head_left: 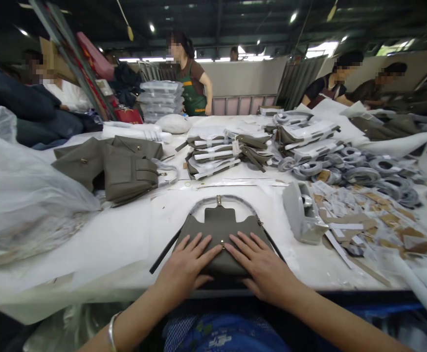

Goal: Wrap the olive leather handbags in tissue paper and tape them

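A dark olive handbag [218, 227] lies on the white table in front of me, its wrapped handle arching away from me. Its flap tab with a gold-coloured clasp points to the far side, and a small metal fitting sits at the middle of its front. My left hand [186, 261] rests on the bag's left half, fingers spread flat. On the right half lies my right hand [262, 264], also spread, the two index fingers almost meeting by the fitting. Dark straps stick out at both sides of the bag.
More olive bags [128, 168] stand at left, beside a large clear plastic bag [22, 195]. Wrapped bags [216, 154] are piled at the back centre. To the right are a clear plastic bin [303, 215], loose tags [374, 215] and coiled wrapped straps [363, 176]. Several people work beyond the table.
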A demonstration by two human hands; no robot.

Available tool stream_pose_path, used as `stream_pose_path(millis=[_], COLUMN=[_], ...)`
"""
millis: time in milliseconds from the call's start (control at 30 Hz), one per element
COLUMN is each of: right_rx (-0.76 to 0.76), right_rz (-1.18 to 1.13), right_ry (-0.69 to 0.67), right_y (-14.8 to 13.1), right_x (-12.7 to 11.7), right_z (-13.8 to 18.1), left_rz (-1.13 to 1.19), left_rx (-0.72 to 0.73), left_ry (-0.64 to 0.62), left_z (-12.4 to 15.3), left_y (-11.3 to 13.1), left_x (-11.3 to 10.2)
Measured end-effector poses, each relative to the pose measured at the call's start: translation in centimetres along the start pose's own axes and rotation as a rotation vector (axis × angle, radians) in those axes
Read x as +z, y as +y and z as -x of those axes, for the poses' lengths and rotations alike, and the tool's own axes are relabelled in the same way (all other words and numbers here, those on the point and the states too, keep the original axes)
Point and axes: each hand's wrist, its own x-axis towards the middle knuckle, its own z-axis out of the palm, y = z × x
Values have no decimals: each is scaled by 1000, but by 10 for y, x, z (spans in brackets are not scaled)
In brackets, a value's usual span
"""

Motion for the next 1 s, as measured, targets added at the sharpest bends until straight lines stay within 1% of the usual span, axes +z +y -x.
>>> stream_pose_path(millis=[133,200,267,333,433,467,533,567,633,700,767,833,900,1000], right_rx=[-50,-46,-41,-48,-56,-45,-30,-47,-147,-294,-423,-522,-578,-594], right_rz=[102,85,30,-22,-76,-91,-137,-169,-237,-254,-173,-72,-39,-100], right_ry=[46,21,-34,-88,-152,-159,-115,-73,6,31,26,6,-12,-11], right_y=[8,9,8,6,6,5,-1,-7,-26,-51,-76,-92,-98,-92], right_x=[40,48,44,33,12,5,-5,-7,-6,4,22,43,63,81], right_z=[1,6,10,11,-3,-13,-43,-61,-104,-149,-190,-225,-254,-284], left_rz=[15,36,71,105,145,157,185,201,237,274,299,303,293,274], left_rx=[57,53,36,24,10,2,-16,-27,-55,-88,-97,-95,-91,-87], left_ry=[20,19,-6,-29,-42,-36,-14,1,35,63,74,79,84,103], left_z=[9,17,22,22,17,16,15,15,17,20,22,22,22,23], left_y=[-5,-1,4,10,17,19,21,21,21,22,22,22,22,21], left_x=[29,37,37,33,30,31,35,38,45,50,54,55,54,51])
